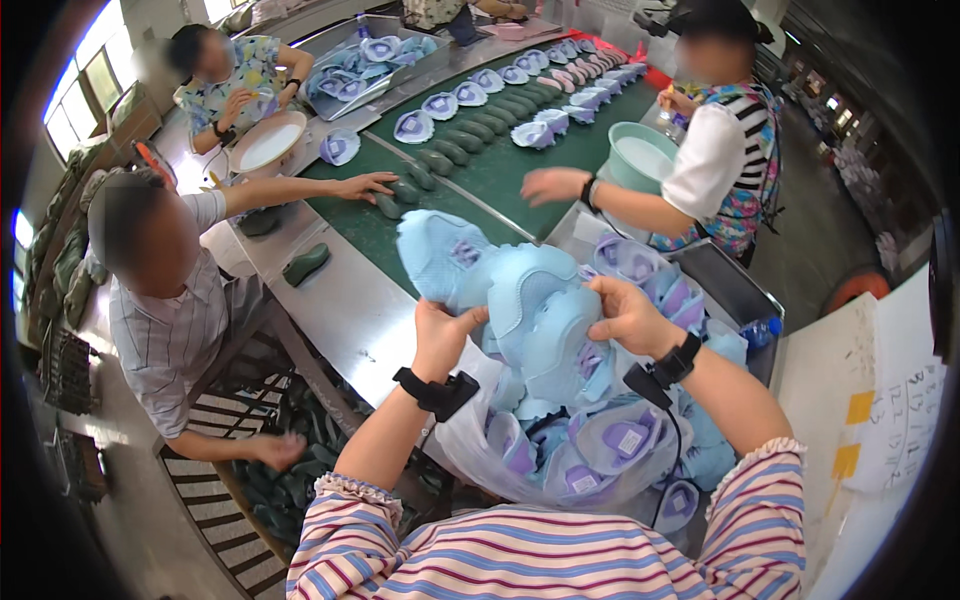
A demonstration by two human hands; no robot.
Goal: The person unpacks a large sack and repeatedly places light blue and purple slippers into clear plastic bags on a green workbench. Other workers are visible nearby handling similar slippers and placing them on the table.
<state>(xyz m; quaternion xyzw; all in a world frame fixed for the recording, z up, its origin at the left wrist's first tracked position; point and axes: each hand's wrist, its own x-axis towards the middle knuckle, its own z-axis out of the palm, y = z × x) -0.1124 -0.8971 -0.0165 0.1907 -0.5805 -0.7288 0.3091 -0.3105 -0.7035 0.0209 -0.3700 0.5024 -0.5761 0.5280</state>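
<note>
Several light blue shoe uppers (545, 310) with purple parts are bunched between my hands, above a bag. At the left side of the bunch, my left hand (445, 338) is closed on the blue material, its thumb pressed on top. My right hand (632, 318) pinches the right edge of the same bunch between thumb and fingers. Below them is a clear plastic bag (465, 435) full of more blue and purple uppers (620, 440), some with white labels. The bunch hides part of the bag's contents.
Ahead runs a green conveyor belt (350, 215) carrying rows of dark green shoe lasts (465, 140) and finished-looking uppers (440, 105). A person at left reaches onto it; another at right holds a hand above it. Basins (640, 140) stand at both sides. A blue bottle (762, 330) lies right.
</note>
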